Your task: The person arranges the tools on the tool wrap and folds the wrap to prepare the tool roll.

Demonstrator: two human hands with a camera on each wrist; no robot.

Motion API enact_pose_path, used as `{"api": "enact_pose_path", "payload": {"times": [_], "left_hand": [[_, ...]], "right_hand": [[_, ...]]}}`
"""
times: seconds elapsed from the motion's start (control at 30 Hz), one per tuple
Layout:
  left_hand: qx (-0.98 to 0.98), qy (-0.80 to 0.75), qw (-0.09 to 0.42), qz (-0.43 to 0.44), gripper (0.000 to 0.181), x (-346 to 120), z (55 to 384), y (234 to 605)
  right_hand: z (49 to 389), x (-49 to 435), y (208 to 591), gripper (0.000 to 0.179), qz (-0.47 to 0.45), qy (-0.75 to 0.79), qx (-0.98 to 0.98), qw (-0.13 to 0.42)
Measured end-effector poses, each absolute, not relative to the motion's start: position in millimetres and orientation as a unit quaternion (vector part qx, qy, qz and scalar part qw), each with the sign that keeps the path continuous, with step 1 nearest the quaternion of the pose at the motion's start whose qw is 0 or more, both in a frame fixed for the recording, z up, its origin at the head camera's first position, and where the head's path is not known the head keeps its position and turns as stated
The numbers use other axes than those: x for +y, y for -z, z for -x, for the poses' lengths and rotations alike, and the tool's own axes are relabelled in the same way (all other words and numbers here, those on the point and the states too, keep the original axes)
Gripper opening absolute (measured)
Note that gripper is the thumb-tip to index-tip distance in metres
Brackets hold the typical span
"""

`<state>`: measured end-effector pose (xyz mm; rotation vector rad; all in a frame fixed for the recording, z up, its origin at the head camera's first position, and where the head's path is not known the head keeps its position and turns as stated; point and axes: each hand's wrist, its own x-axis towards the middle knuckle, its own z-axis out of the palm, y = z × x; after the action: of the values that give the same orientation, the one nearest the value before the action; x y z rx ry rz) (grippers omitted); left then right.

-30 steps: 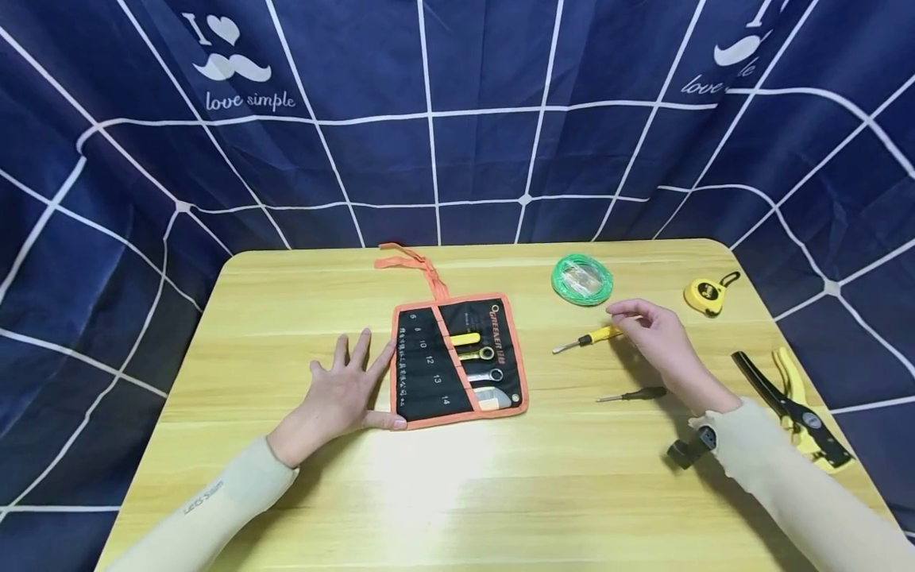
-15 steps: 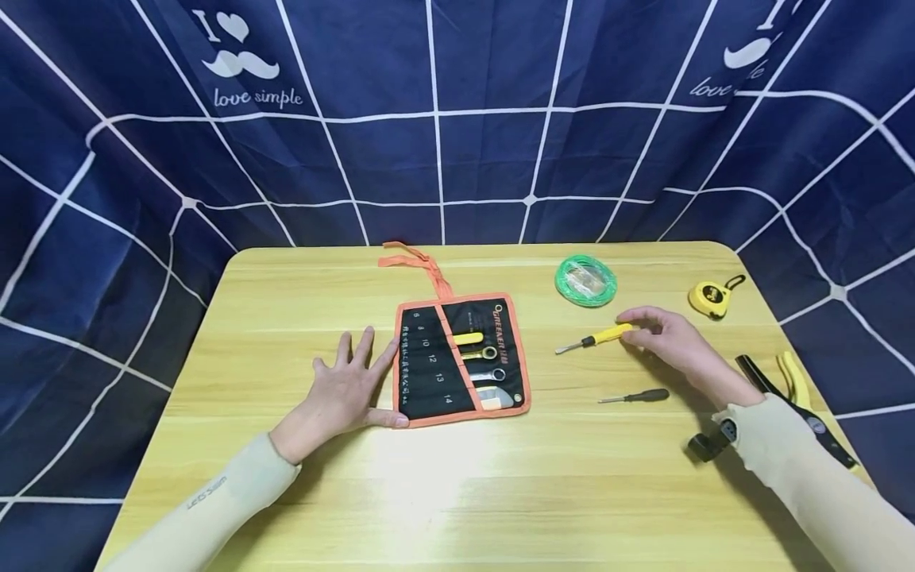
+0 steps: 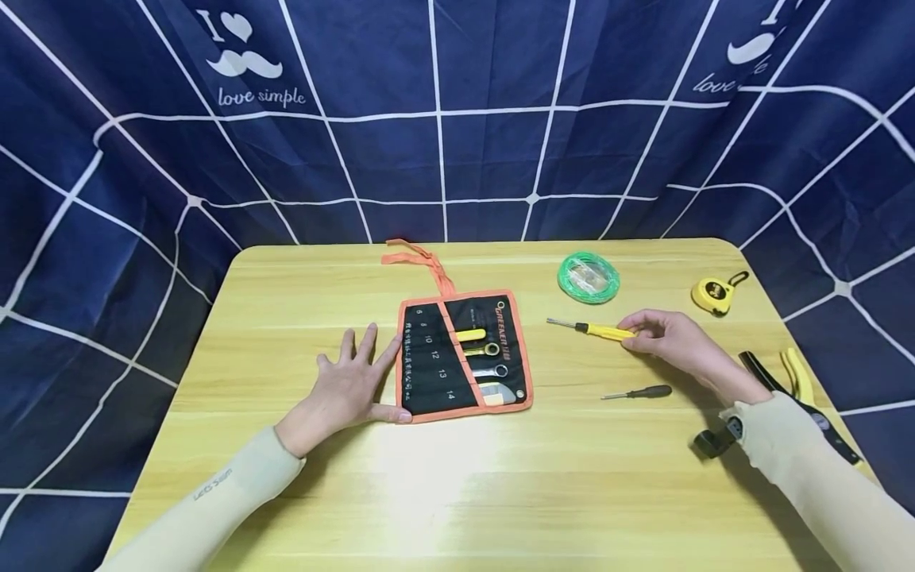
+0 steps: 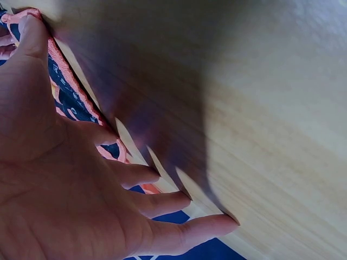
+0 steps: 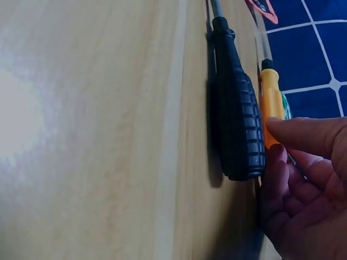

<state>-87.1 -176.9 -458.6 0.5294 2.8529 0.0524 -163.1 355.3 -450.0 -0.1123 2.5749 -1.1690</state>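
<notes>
My right grip (image 3: pixel 668 340) is pinching the yellow screwdriver (image 3: pixel 608 331) near the butt of its handle, and the shaft is pointing leftward, its tip staying apart from the pouch (image 3: pixel 427 401). What is changing is the angle: half a second ago that tip was slanting toward me, and now it is swinging to the far side. I am reading this as the screwdriver being turned in hand; whether it is wholly clear of the tabletop (image 3: pixel 572 477), I cannot tell. The black screwdriver (image 3: pixel 652 392) is lying just on my side of it, untouched, so I am counting two screwdrivers. My left grip (image 3: pixel 339 395) is grasping nothing; its fingers are spreading wide, and the thumb is resting on the pouch's near left corner. The one pouch is showing four tools: one yellow handle (image 3: pixel 470 335), two ring wrenches (image 3: pixel 499 370) and one grey piece (image 3: pixel 498 393) I cannot name. One green coil (image 3: pixel 589 278) is sitting beyond the yellow screwdriver, one tape measure (image 3: pixel 712 295) is lying farther right, and one pair of pliers (image 3: pixel 802 380) is showing partly behind my right sleeve (image 3: pixel 793 453).
</notes>
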Motion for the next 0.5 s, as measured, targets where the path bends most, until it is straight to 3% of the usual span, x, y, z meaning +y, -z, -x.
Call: {"api": "enact_pose_path", "payload": {"times": [0.2, 0.37, 0.5], "left_hand": [[0.975, -0.02, 0.123, -0.183, 0.133, -177.1, 87.2, 456.4], [0.975, -0.026, 0.123, -0.184, 0.133, -177.2, 85.3, 455.3], [0.975, -0.028, 0.121, -0.182, 0.133, -176.8, 85.4, 456.6]], "right_hand": [[159.2, 356.9, 450.0, 0.039, 0.013, 0.513, 0.844, 0.156], [155.2, 350.4, 446.5, 0.019, -0.014, 0.694, 0.706, 0.142], [151.9, 340.6, 439.9, 0.019, -0.032, 0.753, 0.645, 0.126]]}}
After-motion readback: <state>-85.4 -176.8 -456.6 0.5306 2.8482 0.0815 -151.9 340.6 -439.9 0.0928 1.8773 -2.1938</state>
